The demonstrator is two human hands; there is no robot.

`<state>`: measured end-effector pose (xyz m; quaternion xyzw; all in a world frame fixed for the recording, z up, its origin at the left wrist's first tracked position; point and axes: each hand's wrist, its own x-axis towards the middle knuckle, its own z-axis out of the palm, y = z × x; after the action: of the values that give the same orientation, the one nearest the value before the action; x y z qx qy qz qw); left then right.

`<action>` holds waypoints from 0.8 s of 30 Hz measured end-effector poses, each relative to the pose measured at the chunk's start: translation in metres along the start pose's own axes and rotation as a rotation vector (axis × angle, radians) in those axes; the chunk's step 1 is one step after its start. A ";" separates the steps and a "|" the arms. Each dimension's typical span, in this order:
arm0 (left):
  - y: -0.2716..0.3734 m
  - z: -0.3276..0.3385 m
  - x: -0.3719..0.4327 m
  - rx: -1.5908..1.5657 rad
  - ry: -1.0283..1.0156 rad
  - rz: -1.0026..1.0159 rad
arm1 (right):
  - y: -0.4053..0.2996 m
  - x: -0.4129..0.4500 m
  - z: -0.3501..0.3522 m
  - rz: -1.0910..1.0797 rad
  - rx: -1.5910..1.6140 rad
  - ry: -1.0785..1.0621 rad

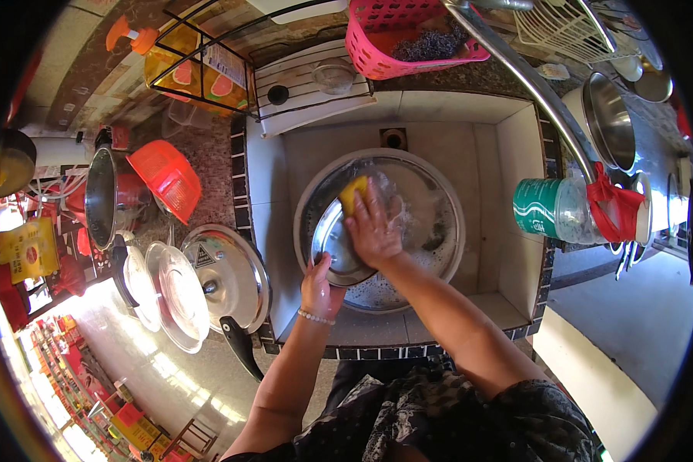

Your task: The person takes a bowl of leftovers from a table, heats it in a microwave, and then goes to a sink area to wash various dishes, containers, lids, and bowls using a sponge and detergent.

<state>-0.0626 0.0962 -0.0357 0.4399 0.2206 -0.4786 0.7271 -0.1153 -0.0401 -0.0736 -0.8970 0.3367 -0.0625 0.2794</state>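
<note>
My left hand (319,289) grips the near edge of a round, shiny metal dish (330,245), its thumb lying over the rim. A beaded bracelet (316,316) circles that wrist. With fingers spread flat, my right hand (376,231) presses a yellow sponge (353,195) to the dish's far side and covers part of both. Whether the dish is a plate, a shallow bowl or a lid cannot be told. It is tilted over a wide metal basin (458,231) of sudsy water, which stands inside a tiled sink (517,173).
Left of the sink lie a metal pot lid (237,277), clear lids (179,294) and a red plastic strainer (170,179). A pink basket (369,58) holding scourers stands behind. The metal faucet pipe (531,81) crosses the far right corner, and a cut plastic bottle (554,209) hangs at its end.
</note>
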 end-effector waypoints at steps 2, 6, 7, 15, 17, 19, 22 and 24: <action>-0.001 -0.001 -0.005 -0.026 -0.035 0.025 | 0.030 0.009 0.002 0.105 -0.061 -0.019; -0.005 -0.006 -0.004 -0.124 -0.063 0.065 | 0.046 -0.001 -0.004 0.288 -0.102 -0.173; -0.007 -0.005 -0.002 -0.164 -0.043 0.048 | 0.041 -0.009 -0.009 0.363 -0.138 -0.182; -0.003 -0.007 0.013 -0.245 -0.162 -0.132 | -0.035 -0.080 -0.018 0.120 -0.033 -0.148; -0.002 -0.003 0.012 -0.198 -0.149 -0.155 | -0.050 -0.079 -0.015 -0.071 0.080 -0.143; 0.002 -0.011 0.015 -0.212 -0.176 -0.149 | -0.055 -0.078 -0.012 -0.108 0.123 -0.150; 0.008 -0.025 0.020 -0.148 -0.101 -0.181 | -0.046 -0.085 -0.014 -0.324 0.265 -0.009; 0.010 -0.021 0.015 -0.104 -0.011 -0.175 | -0.024 -0.089 -0.017 -0.317 0.276 -0.058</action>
<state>-0.0451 0.1080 -0.0535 0.3779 0.2790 -0.5305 0.7056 -0.1749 0.0233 -0.0395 -0.8934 0.1712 -0.1252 0.3960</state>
